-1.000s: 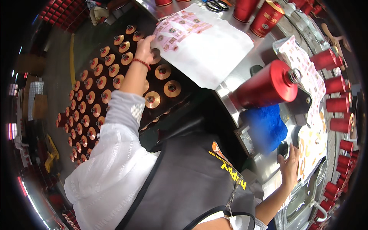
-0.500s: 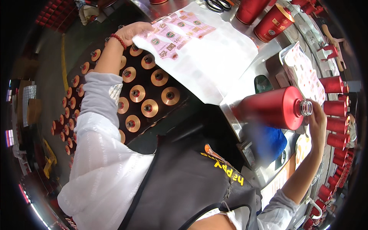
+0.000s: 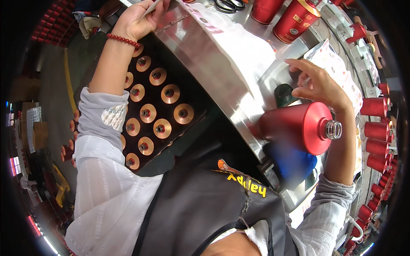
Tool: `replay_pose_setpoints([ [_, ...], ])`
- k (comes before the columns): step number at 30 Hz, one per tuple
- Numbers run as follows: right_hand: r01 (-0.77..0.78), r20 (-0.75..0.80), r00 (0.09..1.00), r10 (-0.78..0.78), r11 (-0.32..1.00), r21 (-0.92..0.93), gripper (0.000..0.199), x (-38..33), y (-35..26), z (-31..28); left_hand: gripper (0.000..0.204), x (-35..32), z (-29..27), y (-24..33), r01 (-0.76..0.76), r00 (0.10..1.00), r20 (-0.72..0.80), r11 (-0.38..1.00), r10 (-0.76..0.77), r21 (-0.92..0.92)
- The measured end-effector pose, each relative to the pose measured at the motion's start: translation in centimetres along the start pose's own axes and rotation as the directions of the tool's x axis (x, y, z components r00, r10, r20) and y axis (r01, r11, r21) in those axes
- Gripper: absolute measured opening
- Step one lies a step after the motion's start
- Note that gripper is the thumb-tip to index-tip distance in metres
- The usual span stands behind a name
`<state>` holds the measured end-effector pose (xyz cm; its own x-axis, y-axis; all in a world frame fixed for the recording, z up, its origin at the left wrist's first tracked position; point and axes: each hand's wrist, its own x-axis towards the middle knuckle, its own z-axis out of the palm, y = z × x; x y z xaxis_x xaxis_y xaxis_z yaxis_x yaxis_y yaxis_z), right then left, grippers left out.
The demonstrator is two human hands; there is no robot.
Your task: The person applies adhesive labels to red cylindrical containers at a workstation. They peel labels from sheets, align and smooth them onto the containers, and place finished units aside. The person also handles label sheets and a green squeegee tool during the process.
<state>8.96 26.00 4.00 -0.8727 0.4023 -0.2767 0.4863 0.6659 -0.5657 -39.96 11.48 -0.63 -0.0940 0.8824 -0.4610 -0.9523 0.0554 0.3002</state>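
Note:
My left hand [image 3: 137,22] is closed on the edge of a large white sheet [image 3: 243,49] with pink printed labels, at the far left of the metal table. The sheet is lifted and tilted, so most of its printing is turned from view. My right hand [image 3: 320,85] hovers with fingers spread and nothing held, just beyond a red bottle [image 3: 288,126]. That bottle lies on its side, its bare threaded neck pointing right. A dark green object [image 3: 285,94] sits between the right hand and the sheet.
Many red bottles with gold shoulders [image 3: 161,128] stand below the table at left. Two red bottles [image 3: 296,20] and black scissors [image 3: 229,5] are at the table's far side. Another stack of printed sheets [image 3: 335,64] lies right; a blue cloth [image 3: 294,162] is nearer. Bottles line a conveyor [image 3: 376,128].
My left hand has pulled the sheet's edge up and away to the left, folding its print out of sight. My right hand has moved from beside the bottle's neck to beyond the bottle.

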Motion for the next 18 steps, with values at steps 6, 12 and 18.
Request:
replay_pose_setpoints([
  [6, 0.189, -0.033, 0.982, -0.188, 0.981, 0.033, 0.097, 1.6, 0.1, 2.3, 0.031, 2.9, 7.2, -6.9, -0.337, 0.894, 0.263, 0.931, 0.363, -0.14],
  [12, 0.245, -0.177, 0.965, -0.191, 0.9, 0.36, 0.068, 0.6, -0.3, 2.0, 0.028, 3.3, 13.9, -9.5, -0.474, 0.806, 0.279, 0.851, 0.522, -0.226],
  [18, 0.416, -0.446, 0.88, -0.165, 0.72, 0.555, 0.011, -2.0, -0.5, -0.1, 0.03, -1.4, 22.2, -11.7, -0.475, 0.74, 0.453, 0.863, 0.497, -0.171],
])
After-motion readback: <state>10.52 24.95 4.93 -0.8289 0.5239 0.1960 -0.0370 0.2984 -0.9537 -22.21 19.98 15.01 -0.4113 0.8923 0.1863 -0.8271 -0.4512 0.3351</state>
